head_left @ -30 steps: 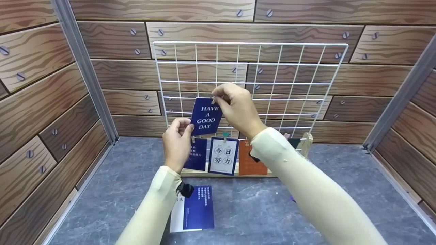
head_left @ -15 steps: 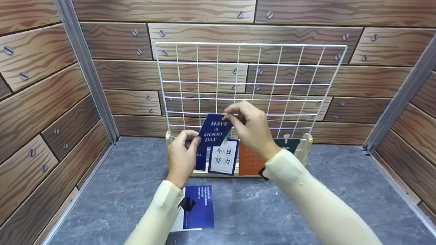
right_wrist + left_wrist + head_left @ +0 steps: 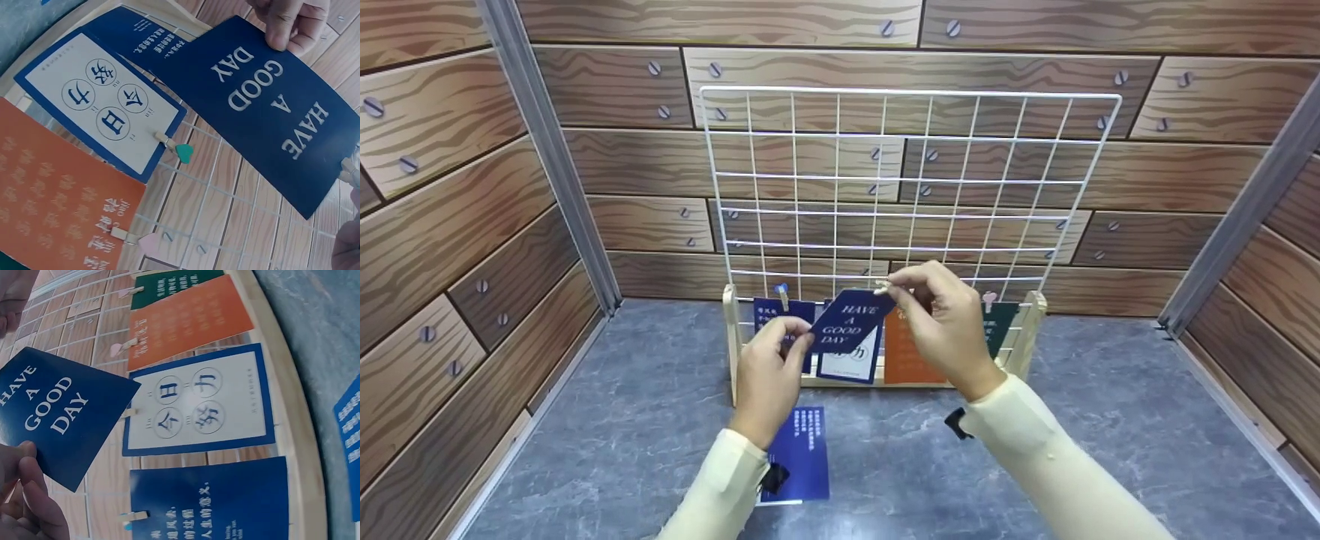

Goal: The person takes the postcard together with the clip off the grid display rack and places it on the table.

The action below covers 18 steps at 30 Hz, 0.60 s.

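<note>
A dark blue card (image 3: 851, 322) with "HAVE A GOOD DAY" on it is held tilted in front of the wire grid. My left hand (image 3: 771, 371) pinches its lower left edge between thumb and fingers. At the top right corner my right hand (image 3: 949, 330) pinches a small wooden clothespin (image 3: 350, 171), which sits at the card's edge. Behind the held card, a white card with a blue border (image 3: 197, 402) hangs from the grid by a clothespin with a green heart (image 3: 184, 153). Beside it hang an orange card (image 3: 911, 349) and another blue card (image 3: 211, 500).
The white wire grid (image 3: 837, 177) stands in a wooden base, whose right end post (image 3: 1030, 330) shows. A green card (image 3: 999, 322) hangs at its right side under a pink clip. On the grey tabletop (image 3: 885, 465) lies a blue printed card (image 3: 804, 454), partly behind my left arm.
Both hands have moved down and to the right with the blue card, away from the grid's middle rows. The card now leans over more.
</note>
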Available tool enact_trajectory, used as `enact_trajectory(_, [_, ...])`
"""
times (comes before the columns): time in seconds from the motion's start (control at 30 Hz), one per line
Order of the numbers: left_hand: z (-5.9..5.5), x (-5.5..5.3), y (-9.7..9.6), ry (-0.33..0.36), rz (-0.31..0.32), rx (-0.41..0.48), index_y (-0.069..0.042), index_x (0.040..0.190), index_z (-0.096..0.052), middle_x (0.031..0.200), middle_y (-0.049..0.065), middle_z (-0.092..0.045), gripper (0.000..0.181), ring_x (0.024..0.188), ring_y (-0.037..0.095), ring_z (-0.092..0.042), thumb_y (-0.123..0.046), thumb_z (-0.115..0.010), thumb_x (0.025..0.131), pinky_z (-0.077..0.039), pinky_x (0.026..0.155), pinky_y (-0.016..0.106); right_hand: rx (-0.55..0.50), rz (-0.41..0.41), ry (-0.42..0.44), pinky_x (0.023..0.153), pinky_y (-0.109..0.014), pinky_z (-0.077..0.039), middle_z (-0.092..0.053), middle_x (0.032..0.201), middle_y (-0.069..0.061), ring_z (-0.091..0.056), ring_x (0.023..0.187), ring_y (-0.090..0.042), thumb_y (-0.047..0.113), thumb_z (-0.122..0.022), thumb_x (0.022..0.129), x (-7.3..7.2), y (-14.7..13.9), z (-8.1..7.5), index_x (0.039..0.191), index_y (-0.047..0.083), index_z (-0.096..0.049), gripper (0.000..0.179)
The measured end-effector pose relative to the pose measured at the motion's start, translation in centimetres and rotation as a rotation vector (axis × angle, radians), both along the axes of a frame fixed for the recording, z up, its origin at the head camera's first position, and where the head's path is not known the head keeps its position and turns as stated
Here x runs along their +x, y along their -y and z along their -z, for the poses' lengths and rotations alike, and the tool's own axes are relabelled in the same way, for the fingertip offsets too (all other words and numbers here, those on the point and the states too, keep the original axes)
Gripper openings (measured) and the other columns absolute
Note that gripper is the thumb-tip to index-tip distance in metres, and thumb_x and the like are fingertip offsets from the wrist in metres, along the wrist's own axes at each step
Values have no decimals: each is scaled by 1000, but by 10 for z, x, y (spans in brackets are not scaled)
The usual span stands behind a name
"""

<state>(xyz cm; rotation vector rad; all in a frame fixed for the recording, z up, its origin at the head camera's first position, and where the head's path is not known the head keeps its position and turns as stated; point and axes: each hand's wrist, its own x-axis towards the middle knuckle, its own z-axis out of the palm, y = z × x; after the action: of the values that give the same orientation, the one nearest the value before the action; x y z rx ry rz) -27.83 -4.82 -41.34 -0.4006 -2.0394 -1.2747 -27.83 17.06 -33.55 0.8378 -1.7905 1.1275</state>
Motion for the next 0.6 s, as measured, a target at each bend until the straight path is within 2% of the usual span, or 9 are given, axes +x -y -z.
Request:
enact_trajectory(0.23, [15,3,2,-9,7,5,-12,95,-72,89,-2,-72,8,70,9,-59,-7,-77,92,-52,64,26,-36,32,31,52,-17,-39,-68,83,-5,-50,60,-10,-12,-75,87,6,-17,18,98,3,-74,19])
enact_trajectory(0.4, [20,7,5,-22,8,12,-12,94,-72,88,-3,-72,10,69,9,-59,-4,-77,91,-51,63,25,-62,60,73,51,-19,-36,-65,79,-5,-46,58,-10,-11,-75,87,9,-33,32,100,4,-74,20])
enact_trajectory(0.6, [26,9,9,-3,2,21,-12,95,-72,90,-2,-72,9,66,10,-57,-5,-77,91,-49,60,23,-104,108,73,52,-17,-38,-64,79,-6,-48,58,-10,-14,-76,84,12,-47,47,99,1,-73,21])
